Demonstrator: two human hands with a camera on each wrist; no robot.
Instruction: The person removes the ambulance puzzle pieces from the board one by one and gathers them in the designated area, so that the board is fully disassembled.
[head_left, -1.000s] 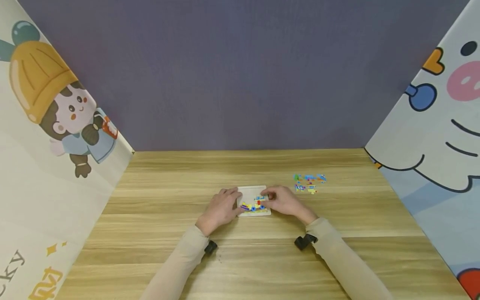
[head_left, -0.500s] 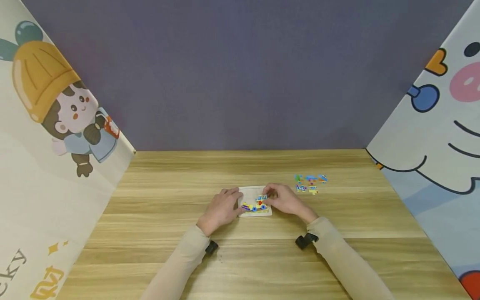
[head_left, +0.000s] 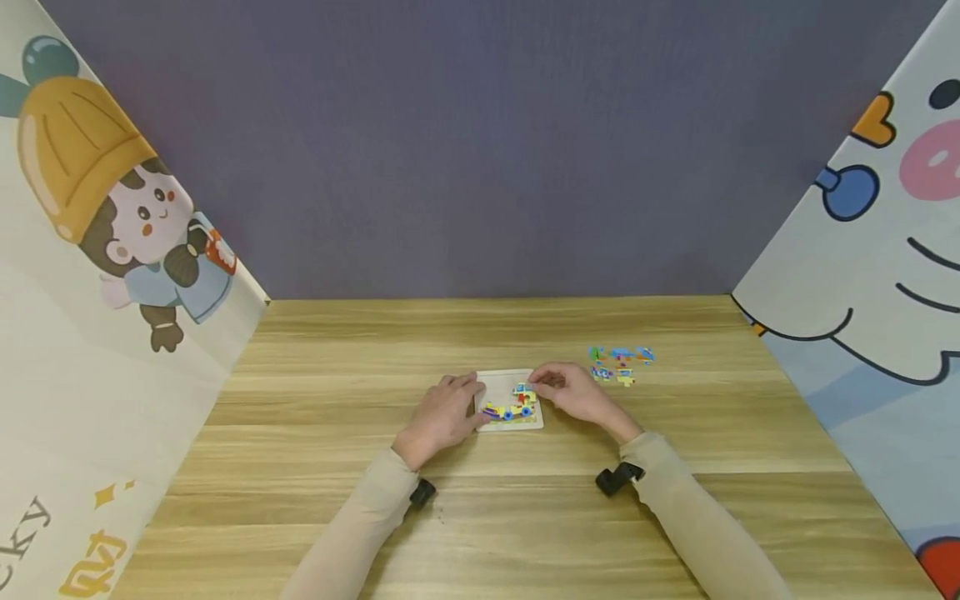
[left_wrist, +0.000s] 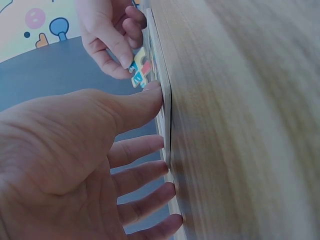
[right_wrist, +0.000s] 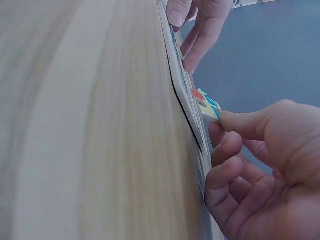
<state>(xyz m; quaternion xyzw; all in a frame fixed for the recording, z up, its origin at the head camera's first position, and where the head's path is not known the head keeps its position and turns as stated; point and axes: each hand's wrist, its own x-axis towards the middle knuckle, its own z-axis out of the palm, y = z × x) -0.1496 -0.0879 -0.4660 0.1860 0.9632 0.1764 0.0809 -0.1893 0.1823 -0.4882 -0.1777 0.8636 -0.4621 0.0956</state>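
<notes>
A small light puzzle tray point(head_left: 495, 385) lies on the table between both hands, with fitted yellow, blue and purple puzzle pieces point(head_left: 507, 412) along its near side. My left hand point(head_left: 441, 415) rests at the tray's left side, fingers extended, thumb touching the near left part. Over the tray's right part, my right hand point(head_left: 576, 394) pinches a yellow, blue and red puzzle piece point(right_wrist: 210, 104) between thumb and index finger. That piece is tilted, its lower end close over the tray in both wrist views. Its edge under the fingertips is hidden.
Several loose colourful puzzle pieces point(head_left: 621, 354) lie on the wooden table point(head_left: 337, 350), right of the tray and beyond the right hand. A dark upright panel point(head_left: 480, 167) stands behind the table, with printed side walls left and right.
My right hand has shifted slightly away from me and turned the pinched puzzle piece, showing more of it over the tray. My left hand has stayed at the tray's left side.
</notes>
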